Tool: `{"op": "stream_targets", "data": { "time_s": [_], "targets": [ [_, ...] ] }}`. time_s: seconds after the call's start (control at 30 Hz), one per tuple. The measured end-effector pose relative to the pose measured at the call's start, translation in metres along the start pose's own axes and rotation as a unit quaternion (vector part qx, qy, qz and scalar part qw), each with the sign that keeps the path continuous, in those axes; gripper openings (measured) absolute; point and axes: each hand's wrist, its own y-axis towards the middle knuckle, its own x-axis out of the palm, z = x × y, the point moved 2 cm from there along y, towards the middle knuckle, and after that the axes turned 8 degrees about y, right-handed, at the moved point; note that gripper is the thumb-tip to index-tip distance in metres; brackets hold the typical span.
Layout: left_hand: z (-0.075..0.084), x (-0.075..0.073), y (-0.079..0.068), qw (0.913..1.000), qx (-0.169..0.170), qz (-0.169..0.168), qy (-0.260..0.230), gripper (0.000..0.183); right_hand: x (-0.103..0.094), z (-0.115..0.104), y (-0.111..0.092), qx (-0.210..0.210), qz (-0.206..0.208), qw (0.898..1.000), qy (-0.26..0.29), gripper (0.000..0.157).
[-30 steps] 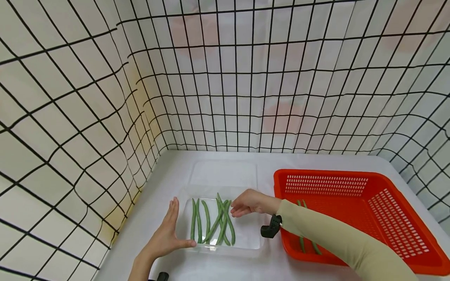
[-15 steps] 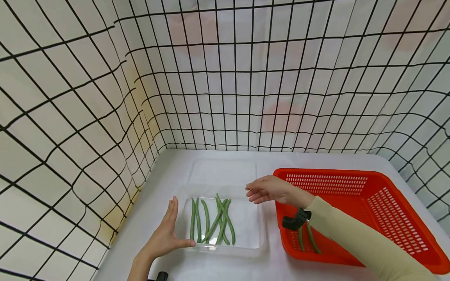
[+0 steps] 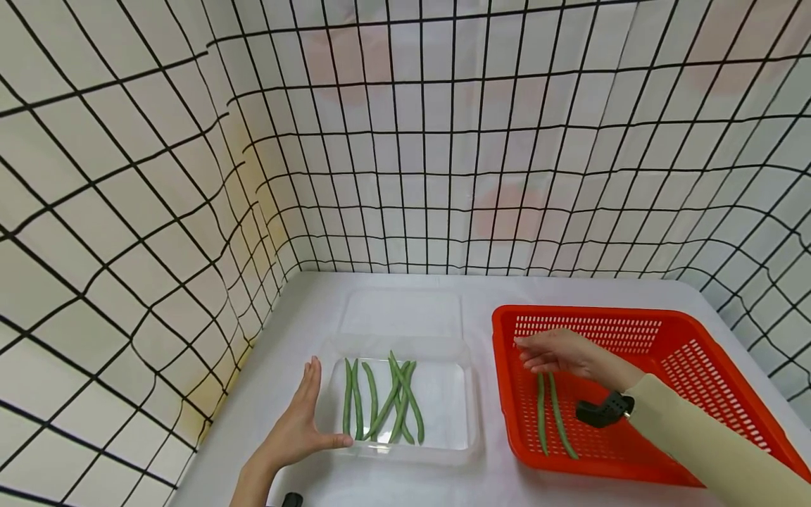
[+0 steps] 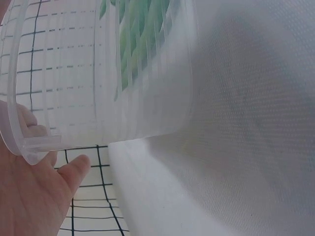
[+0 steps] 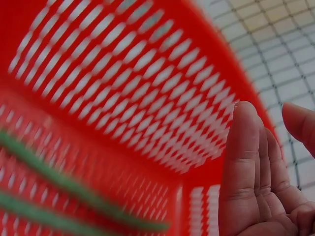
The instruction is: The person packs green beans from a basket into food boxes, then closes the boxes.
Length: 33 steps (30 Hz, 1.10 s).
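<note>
My left hand (image 3: 303,422) rests at the near left corner of a clear plastic box (image 3: 443,454), fingers straight along its side and thumb at the front rim. Inside the box lie several green beans (image 3: 372,394), some crossed over each other. My right hand (image 3: 557,352) hovers over the left part of a red plastic basket (image 3: 665,394), holding nothing. Below it, two green beans (image 3: 557,415) lie side by side on the basket floor. In the right wrist view the fingers (image 5: 243,162) are extended, with the thumb (image 5: 300,123) apart from them.
A clear lid (image 3: 402,310) lies flat behind the box on the white table (image 3: 481,289). Black wire mesh (image 3: 453,176) stands at the back and both sides, with white cloth behind it.
My right hand has moved right, from above the beans in the clear box to over the red basket. My left hand has stayed at the box.
</note>
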Motion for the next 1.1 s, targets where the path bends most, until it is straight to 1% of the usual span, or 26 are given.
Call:
{"op": "stream_targets", "data": {
  "time_s": [0.1,0.27,0.47,0.57,0.67,0.77,0.87,1.0,1.1],
  "targets": [
    [0.0,-0.001,0.0,1.0,0.001,-0.001,0.001,0.138,-0.017,0.012,-0.005,0.015,0.004,1.0,-0.008,0.033],
    [0.001,-0.001,0.0,1.0,0.003,0.0,-0.001,0.138,-0.04,0.031,-0.01,0.048,0.0,0.999,-0.015,0.03],
    [0.0,-0.001,0.0,1.0,0.007,0.003,-0.003,0.138,-0.057,0.053,-0.01,0.076,0.014,0.997,-0.022,0.027],
    [0.0,0.0,0.0,1.0,0.008,0.003,-0.001,0.138,-0.06,0.061,-0.01,0.078,0.02,0.996,-0.031,0.028],
    [0.0,0.001,0.0,1.0,0.009,0.001,0.0,0.137,-0.059,0.066,-0.011,0.076,0.033,0.994,-0.071,0.029],
    [0.001,0.001,0.0,0.9999,0.013,0.003,0.001,0.137,-0.055,0.068,-0.012,0.071,0.062,0.987,-0.129,0.03],
    [0.001,0.0,0.0,0.9999,0.015,0.008,0.001,0.137,-0.051,0.067,-0.011,0.057,0.086,0.978,-0.179,0.031],
    [0.001,0.0,0.0,0.9999,0.011,0.009,0.001,0.138,-0.046,0.066,-0.009,0.048,0.096,0.973,-0.205,0.033],
    [0.0,0.0,0.0,0.9999,0.009,0.007,0.002,0.138,-0.043,0.066,-0.008,0.052,0.1,0.972,-0.205,0.033]
  ]
}}
